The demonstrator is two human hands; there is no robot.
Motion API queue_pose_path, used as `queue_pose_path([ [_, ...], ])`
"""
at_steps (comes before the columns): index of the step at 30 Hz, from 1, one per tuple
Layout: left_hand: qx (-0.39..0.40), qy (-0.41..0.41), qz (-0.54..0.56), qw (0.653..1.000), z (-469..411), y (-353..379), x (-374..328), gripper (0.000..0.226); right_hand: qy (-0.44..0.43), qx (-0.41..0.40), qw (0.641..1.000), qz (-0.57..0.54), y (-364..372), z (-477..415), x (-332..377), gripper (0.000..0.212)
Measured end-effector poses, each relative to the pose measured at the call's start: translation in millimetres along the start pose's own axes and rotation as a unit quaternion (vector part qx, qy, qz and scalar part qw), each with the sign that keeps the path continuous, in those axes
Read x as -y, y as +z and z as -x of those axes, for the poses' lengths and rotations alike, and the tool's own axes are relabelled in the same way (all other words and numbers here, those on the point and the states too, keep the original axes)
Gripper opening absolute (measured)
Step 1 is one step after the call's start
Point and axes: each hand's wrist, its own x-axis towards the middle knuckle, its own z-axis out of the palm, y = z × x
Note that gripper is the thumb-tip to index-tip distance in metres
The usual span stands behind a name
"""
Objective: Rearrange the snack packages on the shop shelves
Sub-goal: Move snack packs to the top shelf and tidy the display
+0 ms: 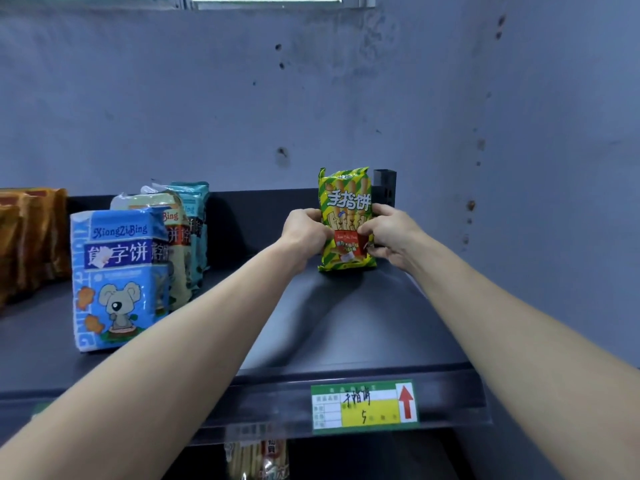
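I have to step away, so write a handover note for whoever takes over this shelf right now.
Left hand and right hand both grip the green-and-yellow striped biscuit-stick packet, upright near the back right of the dark shelf.
Blue koala biscuit bag stands front left, similar bags behind it, orange packets far left.
Done: packet stood above its price label.
Left: release it, arrange the others.

Both arms bare, stretched forward and converging. Left hand (304,233) and right hand (391,233) level, facing each other, fingers curled, each gripping a side of the packet (346,199); thumbs on its front.
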Motion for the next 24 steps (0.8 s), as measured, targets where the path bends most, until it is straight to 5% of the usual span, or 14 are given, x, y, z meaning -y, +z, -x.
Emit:
queue_pose_path([
  [11,0.044,0.033,-0.028,0.998,10,-6,-10,0.040,-0.004,0.035,0.999,-0.038,1,12,1,0.053],
  [19,0.008,0.067,-0.070,0.995,30,-11,-13,0.047,-0.111,-0.020,0.977,0.179,1,37,-4,0.053],
  [24,-0.007,0.104,-0.067,0.992,59,-18,-11,0.044,-0.181,-0.042,0.960,0.209,12,68,-3,0.050],
])
